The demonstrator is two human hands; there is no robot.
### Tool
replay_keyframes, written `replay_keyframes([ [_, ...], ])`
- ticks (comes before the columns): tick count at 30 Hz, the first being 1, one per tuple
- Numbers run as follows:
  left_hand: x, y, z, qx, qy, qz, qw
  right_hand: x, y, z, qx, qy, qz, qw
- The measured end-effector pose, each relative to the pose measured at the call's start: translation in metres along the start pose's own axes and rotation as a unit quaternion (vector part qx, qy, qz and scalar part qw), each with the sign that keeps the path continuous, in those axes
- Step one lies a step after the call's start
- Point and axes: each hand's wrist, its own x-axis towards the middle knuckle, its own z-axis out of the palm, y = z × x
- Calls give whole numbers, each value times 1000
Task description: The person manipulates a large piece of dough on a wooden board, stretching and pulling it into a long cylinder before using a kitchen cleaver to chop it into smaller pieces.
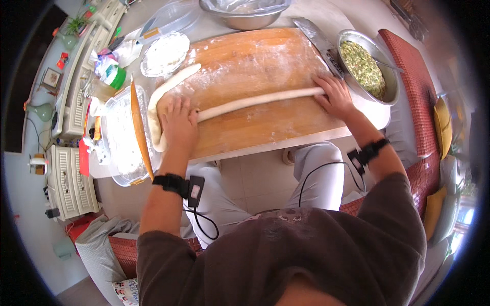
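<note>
A long rope of pale dough stretches across a floured wooden board. My left hand lies palm down over its left end, fingers slightly spread. At the right end, my right hand covers the tip, with thumb and fingers apart on either side. Both palms hide the dough beneath them. A bent length of dough curves along the board's left edge, passing beside my left hand; whether it joins the straight rope under the palm cannot be seen.
Right of the board stand a cleaver and a metal bowl of chopped green filling. To the left are a floury plate, a plastic container and a tapered rolling pin. A steel basin sits behind.
</note>
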Motion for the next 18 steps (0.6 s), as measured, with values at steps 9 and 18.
replay_keyframes([
  [9, -33, 2, 7, -55, 104, 27, 993, 26, 11, 13, 28, -6, 44, 999],
  [18, -42, 8, -6, -178, 173, 79, 965, 217, -192, -8, 322, -38, -133, 937],
])
